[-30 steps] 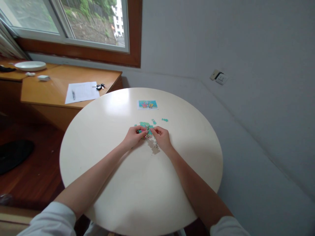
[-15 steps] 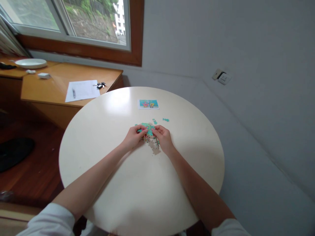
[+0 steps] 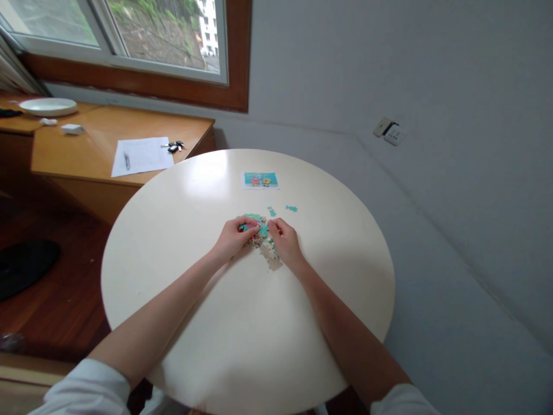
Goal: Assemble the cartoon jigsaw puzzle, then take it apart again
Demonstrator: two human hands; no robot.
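Observation:
A heap of jigsaw puzzle pieces [image 3: 271, 260], some teal and some showing beige backs, lies on the round white table [image 3: 250, 334]. My left hand [image 3: 234, 237] is closed, thumb and fingers gripping a joined section of jigsaw puzzle [image 3: 262, 229] in teal and pink over the heap. At the section's right side, my right hand [image 3: 286, 241] pinches thumb and forefinger together; whatever lies between these fingertips is too small to make out. Beyond the hands are two small teal groups of pieces [image 3: 291, 208]. A picture card [image 3: 260, 180] with cartoon figures lies farther back.
To the left, a wooden desk [image 3: 99, 129] carries a paper sheet [image 3: 144, 154] with a pen, keys [image 3: 173, 146], a small white box [image 3: 72, 129] and a white plate [image 3: 49, 106]. A wall with a socket [image 3: 394, 135] rises behind and right of the table.
My right fingertips have drawn slightly away from the joined section and closed into a tighter pinch. My left hand still grips the section. The view has shifted slightly.

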